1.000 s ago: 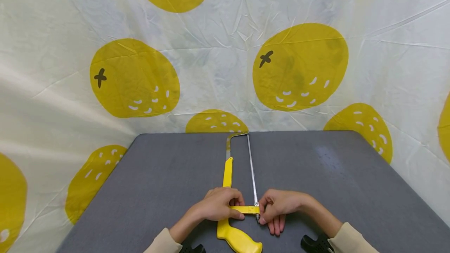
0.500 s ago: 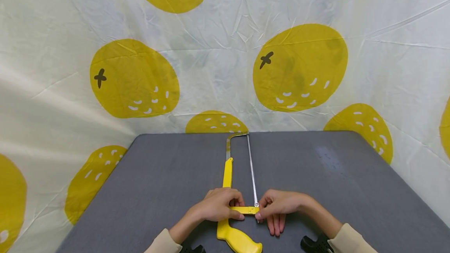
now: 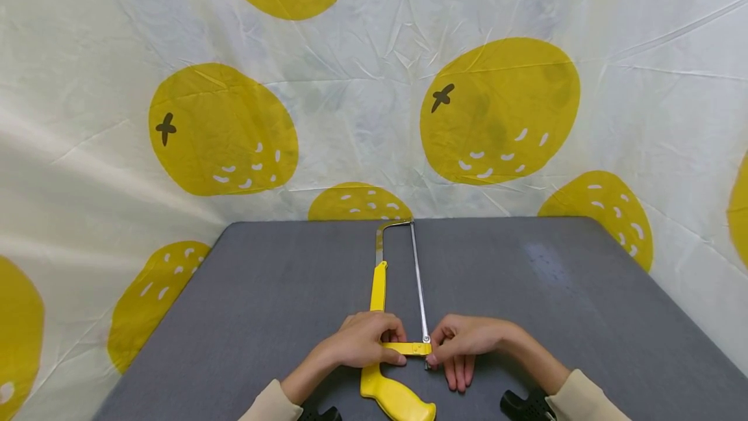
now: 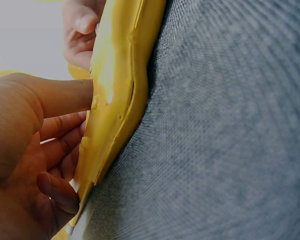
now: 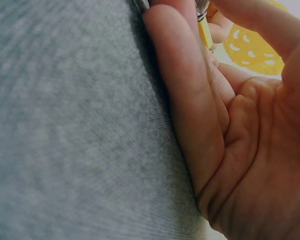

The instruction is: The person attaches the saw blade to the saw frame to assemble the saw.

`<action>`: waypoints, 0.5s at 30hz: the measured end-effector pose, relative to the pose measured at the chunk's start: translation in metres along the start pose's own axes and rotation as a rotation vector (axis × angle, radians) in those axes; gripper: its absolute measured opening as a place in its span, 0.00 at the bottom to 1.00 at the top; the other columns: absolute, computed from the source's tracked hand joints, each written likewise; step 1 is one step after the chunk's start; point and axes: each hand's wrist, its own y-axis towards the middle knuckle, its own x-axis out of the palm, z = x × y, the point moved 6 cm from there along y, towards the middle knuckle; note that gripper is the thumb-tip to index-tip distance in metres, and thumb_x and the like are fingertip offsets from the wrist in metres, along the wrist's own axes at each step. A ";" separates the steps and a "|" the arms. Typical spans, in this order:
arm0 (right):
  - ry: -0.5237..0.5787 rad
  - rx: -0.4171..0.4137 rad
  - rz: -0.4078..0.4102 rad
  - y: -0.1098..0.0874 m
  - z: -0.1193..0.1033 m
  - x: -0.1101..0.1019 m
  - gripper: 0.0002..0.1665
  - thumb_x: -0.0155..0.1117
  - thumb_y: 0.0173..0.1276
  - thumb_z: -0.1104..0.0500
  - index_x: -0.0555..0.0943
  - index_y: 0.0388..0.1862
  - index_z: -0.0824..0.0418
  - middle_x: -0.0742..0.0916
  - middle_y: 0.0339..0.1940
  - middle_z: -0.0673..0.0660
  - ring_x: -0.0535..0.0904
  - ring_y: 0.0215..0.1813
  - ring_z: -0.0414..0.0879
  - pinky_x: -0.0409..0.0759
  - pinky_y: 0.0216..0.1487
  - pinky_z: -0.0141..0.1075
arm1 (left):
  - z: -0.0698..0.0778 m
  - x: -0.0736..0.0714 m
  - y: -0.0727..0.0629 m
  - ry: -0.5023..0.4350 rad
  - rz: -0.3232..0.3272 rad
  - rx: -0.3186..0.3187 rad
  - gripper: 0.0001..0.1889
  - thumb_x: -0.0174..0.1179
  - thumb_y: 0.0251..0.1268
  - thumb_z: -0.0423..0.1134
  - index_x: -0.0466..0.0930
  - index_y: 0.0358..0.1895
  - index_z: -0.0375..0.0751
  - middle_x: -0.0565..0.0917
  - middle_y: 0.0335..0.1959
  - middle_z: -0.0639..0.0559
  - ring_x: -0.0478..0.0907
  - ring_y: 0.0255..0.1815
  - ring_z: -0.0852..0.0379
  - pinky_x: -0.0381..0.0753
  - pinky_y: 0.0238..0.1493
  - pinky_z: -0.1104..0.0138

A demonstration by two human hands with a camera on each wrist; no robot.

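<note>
A yellow-handled hacksaw [image 3: 403, 401] lies on the grey table, its thin blade [image 3: 418, 278] on the right side of the frame. My left hand [image 3: 365, 340] grips the frame where the yellow crosspiece [image 3: 409, 349] joins it. In the left wrist view the thumb and fingers curl against the yellow frame [image 4: 115, 85]. At the crosspiece's right end, my right hand [image 3: 467, 340] pinches the small metal tension screw [image 3: 427, 366] with thumb and index finger. Its other fingers rest on the table, and they hide most of the screw [image 5: 202, 7] in the right wrist view.
The grey tabletop [image 3: 280, 291] reaches back to a hanging cloth [image 3: 356, 128] printed with yellow fruit. The saw's far end lies near the table's back edge. A black device [image 3: 526, 406] sits beneath the right wrist.
My right thumb has shifted up and forward around the tension screw, then slightly back, with the fingers still at the screw. The left hand and the hacksaw stay in place.
</note>
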 end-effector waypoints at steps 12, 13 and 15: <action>0.023 -0.001 -0.016 -0.001 -0.001 0.001 0.12 0.62 0.74 0.58 0.85 0.43 0.67 0.91 0.24 0.51 0.88 0.24 0.37 0.83 0.25 0.30 | 0.000 0.000 0.000 -0.001 0.002 0.015 0.09 0.74 0.60 0.54 0.83 0.35 0.65 0.76 0.28 0.69 0.71 0.28 0.72 0.67 0.31 0.73; 0.023 -0.002 -0.018 -0.001 -0.001 0.001 0.11 0.62 0.74 0.59 0.84 0.43 0.67 0.91 0.24 0.52 0.88 0.24 0.37 0.83 0.25 0.30 | 0.000 0.000 0.000 0.000 0.002 0.015 0.09 0.74 0.60 0.54 0.83 0.35 0.65 0.76 0.28 0.69 0.71 0.28 0.72 0.67 0.31 0.73; 0.022 -0.009 -0.022 -0.001 -0.001 0.001 0.12 0.62 0.73 0.60 0.84 0.43 0.69 0.91 0.26 0.61 0.88 0.25 0.37 0.84 0.25 0.30 | 0.000 -0.001 0.000 0.002 0.003 0.013 0.09 0.75 0.59 0.55 0.83 0.35 0.65 0.76 0.28 0.69 0.71 0.28 0.72 0.67 0.31 0.73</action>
